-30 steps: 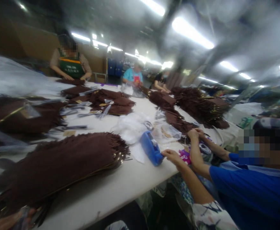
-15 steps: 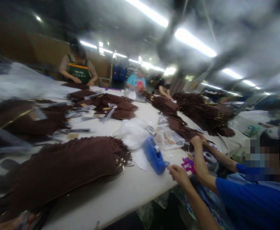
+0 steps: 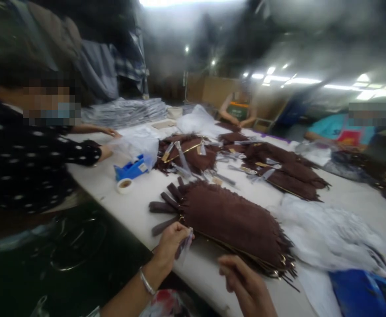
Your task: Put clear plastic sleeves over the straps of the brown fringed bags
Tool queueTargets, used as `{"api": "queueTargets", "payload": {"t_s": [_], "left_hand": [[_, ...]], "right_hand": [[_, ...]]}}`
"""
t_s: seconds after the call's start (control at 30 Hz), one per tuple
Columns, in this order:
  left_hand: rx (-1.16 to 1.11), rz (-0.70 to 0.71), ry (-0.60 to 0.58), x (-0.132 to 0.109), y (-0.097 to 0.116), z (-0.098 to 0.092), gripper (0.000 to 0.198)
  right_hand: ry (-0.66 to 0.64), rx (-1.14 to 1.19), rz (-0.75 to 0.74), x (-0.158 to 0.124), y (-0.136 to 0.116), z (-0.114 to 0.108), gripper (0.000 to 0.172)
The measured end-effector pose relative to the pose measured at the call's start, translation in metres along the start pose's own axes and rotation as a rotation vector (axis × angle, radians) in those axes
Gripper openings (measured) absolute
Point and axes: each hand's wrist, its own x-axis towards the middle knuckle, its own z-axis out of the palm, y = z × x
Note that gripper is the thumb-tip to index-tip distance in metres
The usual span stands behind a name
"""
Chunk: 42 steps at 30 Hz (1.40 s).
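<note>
My left hand [image 3: 171, 244], with a bracelet on the wrist, pinches a small clear plastic sleeve [image 3: 185, 248] at the near edge of the stack. A dark strip shows beside the plastic, below the fingers. My right hand [image 3: 246, 284] is held over the table's near edge with curled fingers and thumb together; whether something small is between them is hidden. In front of both hands lies a stack of dark brown fringed bags [image 3: 229, 213] with gold zips. Their wrapped straps [image 3: 165, 207] stick out at the left end.
A blue tape dispenser [image 3: 358, 293] stands at lower right beside white plastic bags [image 3: 332, 229]. Further in are more brown bags [image 3: 285, 169], another blue dispenser [image 3: 133, 169] and a tape roll [image 3: 124, 186]. A co-worker in dotted sleeves [image 3: 80, 152] reaches in from the left; others sit across.
The view has swung left. My right hand has come from the tape dispenser to near the bag stack. My left hand, low at the edge before, now shows clearly with the plastic sleeve.
</note>
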Motion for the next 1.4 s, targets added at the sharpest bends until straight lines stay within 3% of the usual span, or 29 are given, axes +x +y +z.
{"api": "queueTargets", "payload": {"t_s": [0.1,0.2,0.37,0.7,0.93,1.13,1.33,1.4], "left_hand": [[0.025,0.068,-0.016,-0.003,-0.004,-0.001,0.02],[0.035,0.126,0.007,-0.001,-0.008,-0.003,0.018],[0.004,0.158,-0.003,0.002,-0.013,-0.007,0.018],[-0.093,-0.017,-0.088,-0.004,-0.013,-0.015,0.014],[-0.152,-0.05,-0.082,0.0,-0.015,-0.014,0.027],[-0.174,-0.105,-0.021,0.003,-0.02,-0.014,0.031],[-0.261,-0.083,0.027,-0.002,-0.023,-0.006,0.02],[-0.289,-0.078,0.024,-0.005,-0.026,-0.003,0.017]], "right_hand": [[-0.06,-0.119,-0.203,0.056,-0.039,0.027,0.022],[-0.099,-0.292,-0.273,0.084,-0.047,0.042,0.021],[-0.117,-0.619,-0.224,0.092,-0.05,0.055,0.023],[-0.175,-1.032,-0.13,0.097,-0.069,0.062,0.024],[-0.241,-1.132,-0.185,0.103,-0.079,0.062,0.02],[-0.226,-1.11,-0.152,0.11,-0.072,0.065,0.034],[0.036,-0.743,-0.017,0.088,-0.039,0.073,0.007],[0.136,-0.644,0.028,0.076,-0.027,0.08,0.014]]}}
